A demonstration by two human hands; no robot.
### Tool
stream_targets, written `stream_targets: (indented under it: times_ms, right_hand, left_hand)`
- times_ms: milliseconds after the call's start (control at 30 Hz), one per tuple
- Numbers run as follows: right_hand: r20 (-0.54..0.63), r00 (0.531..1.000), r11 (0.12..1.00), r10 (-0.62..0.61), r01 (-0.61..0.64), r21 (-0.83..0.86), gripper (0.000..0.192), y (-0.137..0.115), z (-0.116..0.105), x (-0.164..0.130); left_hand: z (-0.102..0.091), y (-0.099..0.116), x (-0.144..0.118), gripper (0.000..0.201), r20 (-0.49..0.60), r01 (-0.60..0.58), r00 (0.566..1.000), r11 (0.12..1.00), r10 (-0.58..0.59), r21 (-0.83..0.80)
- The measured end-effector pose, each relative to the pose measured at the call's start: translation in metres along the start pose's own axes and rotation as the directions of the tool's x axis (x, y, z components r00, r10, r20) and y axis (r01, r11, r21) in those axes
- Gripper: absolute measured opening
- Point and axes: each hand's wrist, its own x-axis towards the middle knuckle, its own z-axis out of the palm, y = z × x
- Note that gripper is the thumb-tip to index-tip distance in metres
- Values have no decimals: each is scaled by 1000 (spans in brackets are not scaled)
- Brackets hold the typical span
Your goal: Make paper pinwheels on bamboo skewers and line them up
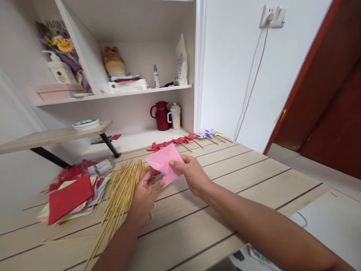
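A square of pink paper, with cuts or creases near its middle, is held above the slatted table. My right hand pinches its right side, thumb on top and the other fingers behind. At the lower left edge, my left hand curls its fingers around the paper, its thumb by the bottom corner; part of this grip is hidden. A loose bundle of thin wooden sticks lies beside and partly behind my left hand. Further left is a pile of coloured paper squares, with a red one uppermost.
Red pinwheels and a lilac pinwheel on sticks line the table's back edge. A clear plastic packet lies behind the paper pile. A small raised shelf stands at left. The cabinet holds a red jug and a speckled cup.
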Motion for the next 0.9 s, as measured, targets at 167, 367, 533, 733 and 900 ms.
stream_targets:
  times_ms: [167,367,533,733,900]
  right_hand:
    - [-11,1000,1000,13,-13,-26,25,4,2,-2]
    - [-21,1000,1000,16,-16,3,27,10,4,-2]
    - [-17,1000,999,21,-21,27,27,13,6,-5]
    - [16,998,998,55,-55,41,26,17,11,-8]
    - [15,998,997,60,-61,55,27,20,10,-9]
  left_hand:
    - [0,-1,1,47,-30,-33,999,998,31,-62]
    - [-1,0,3,47,1,-19,1000,992,19,-124]
    - [7,0,-1,47,15,28,1000,987,-26,-156]
    - [7,5,-3,47,-37,70,996,975,-79,-211]
    - [8,9,-3,46,-105,76,989,974,-100,-213]
